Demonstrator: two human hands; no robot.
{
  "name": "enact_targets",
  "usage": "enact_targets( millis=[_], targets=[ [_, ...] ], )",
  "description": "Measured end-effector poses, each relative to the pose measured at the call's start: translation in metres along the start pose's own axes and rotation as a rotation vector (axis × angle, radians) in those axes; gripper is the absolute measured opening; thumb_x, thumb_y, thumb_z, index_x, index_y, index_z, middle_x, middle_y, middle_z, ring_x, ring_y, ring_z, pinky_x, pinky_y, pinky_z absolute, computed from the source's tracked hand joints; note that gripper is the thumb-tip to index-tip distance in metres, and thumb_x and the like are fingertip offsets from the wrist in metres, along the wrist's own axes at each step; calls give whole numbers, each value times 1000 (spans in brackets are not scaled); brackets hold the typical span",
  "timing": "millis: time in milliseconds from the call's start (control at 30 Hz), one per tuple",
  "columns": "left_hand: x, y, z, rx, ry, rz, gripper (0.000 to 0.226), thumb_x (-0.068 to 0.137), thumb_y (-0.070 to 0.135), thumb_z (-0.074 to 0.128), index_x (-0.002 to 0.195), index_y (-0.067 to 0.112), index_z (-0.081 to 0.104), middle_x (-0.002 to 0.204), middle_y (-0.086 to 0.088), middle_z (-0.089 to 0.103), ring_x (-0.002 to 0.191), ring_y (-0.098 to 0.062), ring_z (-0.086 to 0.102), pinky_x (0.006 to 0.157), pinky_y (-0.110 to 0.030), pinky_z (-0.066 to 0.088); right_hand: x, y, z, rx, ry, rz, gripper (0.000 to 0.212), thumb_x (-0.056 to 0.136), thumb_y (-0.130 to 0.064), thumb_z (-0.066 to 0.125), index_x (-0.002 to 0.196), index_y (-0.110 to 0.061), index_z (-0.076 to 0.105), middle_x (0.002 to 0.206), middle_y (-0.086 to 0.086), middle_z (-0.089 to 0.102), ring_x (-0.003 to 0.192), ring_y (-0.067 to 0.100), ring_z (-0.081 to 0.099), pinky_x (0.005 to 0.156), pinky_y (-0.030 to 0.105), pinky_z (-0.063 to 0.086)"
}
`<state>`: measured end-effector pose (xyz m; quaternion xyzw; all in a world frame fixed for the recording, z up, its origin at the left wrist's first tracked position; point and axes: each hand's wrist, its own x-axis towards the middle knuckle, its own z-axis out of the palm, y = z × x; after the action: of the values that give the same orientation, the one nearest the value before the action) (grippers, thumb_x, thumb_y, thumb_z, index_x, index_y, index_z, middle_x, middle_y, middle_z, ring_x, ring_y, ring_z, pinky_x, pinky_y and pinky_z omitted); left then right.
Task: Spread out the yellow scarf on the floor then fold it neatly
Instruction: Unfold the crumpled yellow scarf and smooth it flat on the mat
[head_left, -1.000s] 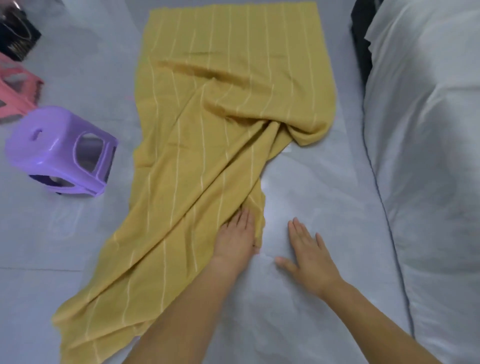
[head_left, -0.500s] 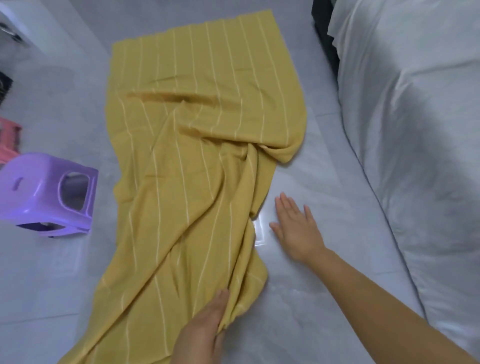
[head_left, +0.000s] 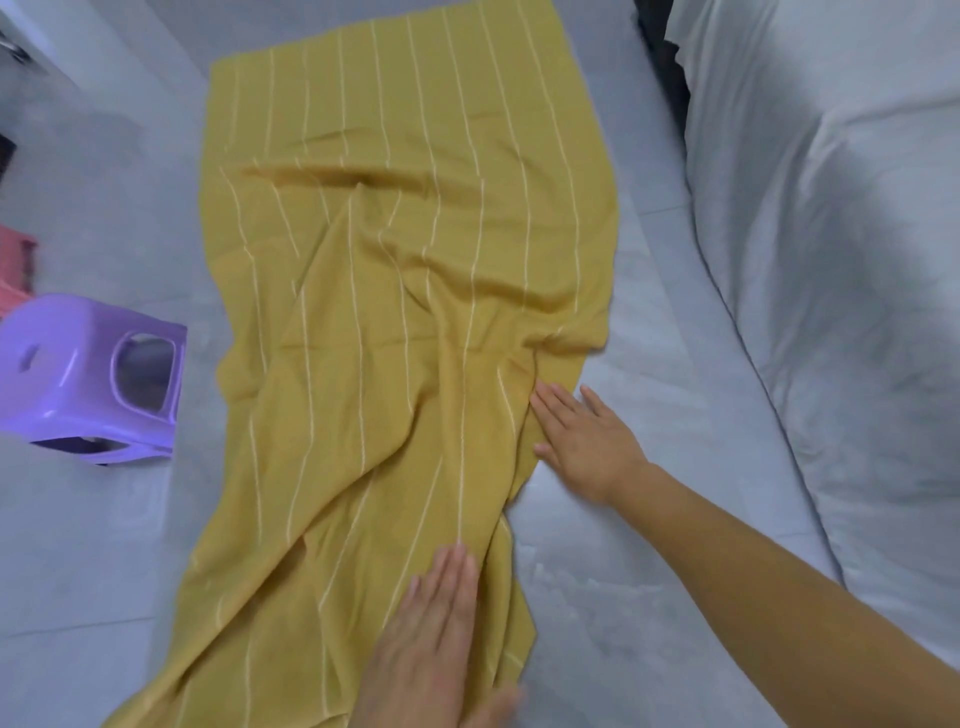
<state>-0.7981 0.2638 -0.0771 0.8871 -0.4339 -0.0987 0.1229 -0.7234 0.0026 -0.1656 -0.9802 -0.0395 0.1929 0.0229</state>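
Head: purple stool (head_left: 88, 374) left of scarf (head_left: 405, 260), bedding (head_left: 831, 260) right.

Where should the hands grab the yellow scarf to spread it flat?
Probably the right edge of the yellow scarf at the bunched fold, pinched from the right, just ahead of the right hand. Wrinkles converge there; the far end lies flat.

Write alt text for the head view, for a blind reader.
A wrinkled yellow striped scarf lies on a grey floor, the left hand flat on its near end, the right hand flat at its right edge. A purple stool sits left; white bedding lies right.
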Motion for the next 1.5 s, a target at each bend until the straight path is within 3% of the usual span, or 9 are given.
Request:
enact_targets(
  millis=[100,233,433,600,700,900,1167,1333,1500],
  targets=[
    [63,6,-1,-14,3,-174,74,94,54,27,145,2,22,153,-13,20,143,-21,13,112,-37,16,-14,13,10,-43,45,-49,71,91,-52,-4,150,-13,6,157,0,1,145,14,3,106,31,-25],
    [123,18,17,101,-206,-79,73,80,48,36,137,2,41,144,-13,40,134,-22,38,106,-40,35,-47,37,21,21,-12,-63,71,98,-46,2,132,-9,52,137,6,51,125,19,50,113,34,0],
    [130,19,52,278,-331,6,83,77,55,58,142,11,35,152,-7,25,141,-22,23,113,-44,15,-101,100,34,14,29,-48,62,99,-46,5,138,-11,38,140,5,48,127,20,47,112,36,8],
    [139,35,70,184,-339,-12,62,64,47,79,114,13,67,125,-3,61,113,-20,60,85,-33,52,-107,102,30,-10,24,-10,69,99,-48,6,132,-9,52,137,6,52,125,19,50,110,36,9],
    [142,26,76,38,-319,-46,65,89,53,42,142,14,38,151,1,27,138,-18,30,107,-34,32,-122,84,33,58,62,70,68,98,-50,7,136,-7,45,140,8,48,128,21,46,111,37,10],
    [140,-10,58,118,-366,1,95,71,69,-27,149,22,-1,153,12,-11,142,-7,-9,115,-34,-2,-143,18,40,154,216,24,61,97,-50,15,139,-9,35,144,6,42,132,20,41,109,41,16],
    [121,-73,57,274,-380,-117,84,80,69,-15,146,18,-4,153,6,-6,142,-14,-1,112,-43,22,-115,-29,57,139,73,-16,72,88,-56,22,131,-6,52,138,9,50,129,21,46,110,44,13],
    [130,-95,51,401,-399,-115,91,66,72,-30,141,20,-22,149,5,-24,141,-9,-11,116,-42,4,-113,1,55,48,77,37,70,86,-53,23,128,-8,55,134,6,54,125,19,50,113,39,5],
    [123,-82,39,404,-375,-208,77,88,62,-1,144,13,-18,153,-2,-20,143,-16,-12,117,-44,0,-124,-4,51,-104,125,187,79,83,-57,-10,145,-13,10,153,1,7,143,18,14,109,36,-19]
  ],
)
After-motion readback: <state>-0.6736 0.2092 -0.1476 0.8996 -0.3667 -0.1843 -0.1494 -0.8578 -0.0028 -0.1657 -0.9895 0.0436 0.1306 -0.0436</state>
